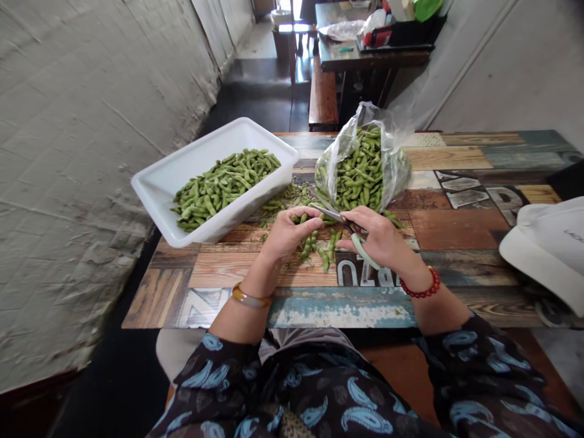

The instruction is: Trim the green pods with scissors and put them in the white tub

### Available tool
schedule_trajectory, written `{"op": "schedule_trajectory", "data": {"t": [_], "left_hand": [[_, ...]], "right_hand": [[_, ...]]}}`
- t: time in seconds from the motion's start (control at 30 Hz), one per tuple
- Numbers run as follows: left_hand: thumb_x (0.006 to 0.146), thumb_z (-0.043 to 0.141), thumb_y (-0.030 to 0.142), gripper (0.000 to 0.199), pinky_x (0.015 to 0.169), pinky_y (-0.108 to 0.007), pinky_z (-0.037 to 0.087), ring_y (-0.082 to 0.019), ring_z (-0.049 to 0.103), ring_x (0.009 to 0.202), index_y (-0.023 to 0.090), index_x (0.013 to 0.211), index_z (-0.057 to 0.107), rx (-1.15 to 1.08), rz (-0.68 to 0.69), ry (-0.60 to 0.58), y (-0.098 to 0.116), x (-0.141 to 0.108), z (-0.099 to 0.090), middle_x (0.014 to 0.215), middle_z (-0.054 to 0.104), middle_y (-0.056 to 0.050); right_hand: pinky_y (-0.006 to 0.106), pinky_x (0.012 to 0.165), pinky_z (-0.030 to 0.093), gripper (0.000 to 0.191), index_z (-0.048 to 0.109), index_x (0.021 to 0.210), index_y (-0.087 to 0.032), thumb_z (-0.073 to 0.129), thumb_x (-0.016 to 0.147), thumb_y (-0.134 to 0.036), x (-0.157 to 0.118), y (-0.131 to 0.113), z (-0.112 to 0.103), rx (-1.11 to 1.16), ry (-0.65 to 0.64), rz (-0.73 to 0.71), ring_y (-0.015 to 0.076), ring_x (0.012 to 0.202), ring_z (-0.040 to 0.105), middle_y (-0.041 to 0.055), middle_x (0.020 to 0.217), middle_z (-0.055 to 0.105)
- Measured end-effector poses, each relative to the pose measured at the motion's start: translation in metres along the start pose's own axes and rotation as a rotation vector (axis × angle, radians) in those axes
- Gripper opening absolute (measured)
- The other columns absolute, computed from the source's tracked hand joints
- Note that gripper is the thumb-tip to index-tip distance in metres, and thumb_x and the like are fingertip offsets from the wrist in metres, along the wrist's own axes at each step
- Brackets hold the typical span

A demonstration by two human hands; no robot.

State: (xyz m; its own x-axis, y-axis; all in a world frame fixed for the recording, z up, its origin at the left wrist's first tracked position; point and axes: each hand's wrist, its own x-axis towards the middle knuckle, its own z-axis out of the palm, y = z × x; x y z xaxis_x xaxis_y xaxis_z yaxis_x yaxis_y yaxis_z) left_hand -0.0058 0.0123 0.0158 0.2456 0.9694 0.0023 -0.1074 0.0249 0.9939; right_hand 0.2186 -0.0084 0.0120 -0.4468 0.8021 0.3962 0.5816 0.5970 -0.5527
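Between the fingers of my left hand (288, 233) is a green edamame pod (298, 218). My right hand (379, 239) grips a pair of scissors (360, 248) with pale green handles, its blades pointing left toward the pod. Below and between my hands, several loose pods (332, 244) lie on the table. Trimmed scraps (292, 196) are scattered just beyond my left hand. A white plastic tub (159, 177) holding many pods stands tilted in view at the left. Beyond my right hand, a clear plastic bag (393, 176) gapes open, full of pods.
The patchwork wood-pattern table (456, 228) spans the view. At its right edge sits a white cap (547, 243). A rough pale wall (91, 152) runs along the left. Farther back are a second table (349, 58) with bags and a tray on it, and a wooden bench (323, 97).
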Motion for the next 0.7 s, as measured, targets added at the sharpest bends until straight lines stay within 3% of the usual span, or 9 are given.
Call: {"op": "schedule_trajectory", "data": {"t": [0.33, 0.7], "left_hand": [[0.069, 0.082, 0.037, 0.028, 0.060, -0.023, 0.045, -0.012, 0.056, 0.065, 0.015, 0.085, 0.076, 0.049, -0.022, 0.041, 0.002, -0.001, -0.002, 0.078, 0.069, -0.002], [0.070, 0.082, 0.033, 0.026, 0.066, -0.023, 0.043, -0.012, 0.054, 0.070, 0.016, 0.079, 0.065, 0.045, 0.050, 0.031, -0.002, 0.000, 0.000, 0.078, 0.064, 0.000]], "right_hand": [[0.038, 0.078, 0.056, 0.046, 0.061, 0.128, -0.023, 0.074, 0.086, -0.037, 0.000, -0.008, -0.005, -0.042, -0.016, -0.010, 0.0260, 0.095, 0.065, 0.0099, 0.110, 0.066], [0.035, 0.073, 0.055, 0.042, 0.062, 0.124, -0.021, 0.075, 0.086, -0.030, 0.001, -0.015, -0.004, -0.020, -0.031, 0.012, 0.0231, 0.086, 0.064, 0.0092, 0.107, 0.066]]}}
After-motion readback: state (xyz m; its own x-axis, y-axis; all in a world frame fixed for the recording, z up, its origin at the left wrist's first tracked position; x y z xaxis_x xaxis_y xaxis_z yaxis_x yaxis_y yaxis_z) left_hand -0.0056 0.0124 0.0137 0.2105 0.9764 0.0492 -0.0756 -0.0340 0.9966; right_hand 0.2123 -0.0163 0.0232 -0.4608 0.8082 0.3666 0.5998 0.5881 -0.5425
